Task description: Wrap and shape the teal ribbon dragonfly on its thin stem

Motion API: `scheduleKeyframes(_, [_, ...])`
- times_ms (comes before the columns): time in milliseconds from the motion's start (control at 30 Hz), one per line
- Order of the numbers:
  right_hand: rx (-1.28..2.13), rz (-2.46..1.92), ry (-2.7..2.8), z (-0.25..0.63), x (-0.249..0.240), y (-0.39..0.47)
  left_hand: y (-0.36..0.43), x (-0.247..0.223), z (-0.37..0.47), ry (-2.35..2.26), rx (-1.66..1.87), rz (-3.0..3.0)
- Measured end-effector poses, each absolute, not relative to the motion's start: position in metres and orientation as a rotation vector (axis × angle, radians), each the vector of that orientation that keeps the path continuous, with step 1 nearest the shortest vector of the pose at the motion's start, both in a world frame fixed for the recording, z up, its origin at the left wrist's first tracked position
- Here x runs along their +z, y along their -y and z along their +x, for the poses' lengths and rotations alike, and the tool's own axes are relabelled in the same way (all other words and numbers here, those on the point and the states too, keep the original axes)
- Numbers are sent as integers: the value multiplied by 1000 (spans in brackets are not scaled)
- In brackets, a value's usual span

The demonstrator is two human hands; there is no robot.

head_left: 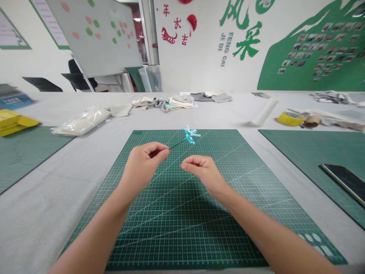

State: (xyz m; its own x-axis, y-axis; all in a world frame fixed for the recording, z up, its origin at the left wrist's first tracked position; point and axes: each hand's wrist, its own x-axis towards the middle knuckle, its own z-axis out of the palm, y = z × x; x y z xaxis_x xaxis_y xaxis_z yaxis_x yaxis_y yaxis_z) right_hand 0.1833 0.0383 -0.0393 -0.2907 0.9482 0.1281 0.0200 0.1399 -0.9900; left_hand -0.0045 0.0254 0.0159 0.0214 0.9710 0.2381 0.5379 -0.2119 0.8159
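My left hand pinches the thin dark green stem of an artificial flower between thumb and fingers. The flower head is light blue with white, bead-like dots, and it points away to the right, above the far part of the green cutting mat. My right hand hovers over the mat, just right of and nearer than the stem, apart from the flower. Its thumb and fingertips are pressed together; whether anything small sits between them cannot be made out.
More cutting mats lie left and right, the right one bearing a smartphone. Farther back are a clear plastic bag, cloth pieces, a white roll and yellow tape. A yellow box stands at left.
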Motion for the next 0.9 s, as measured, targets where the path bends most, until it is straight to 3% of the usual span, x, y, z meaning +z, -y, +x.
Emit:
scheduleKeyframes(633, [450,-842,1935,184,-20,-5,-25,7,-2,-1642,1061,2050])
scheduleKeyframes(900, [-184,-832,2006,186,-23,-3,-22,6,-1,-1750,929,2267])
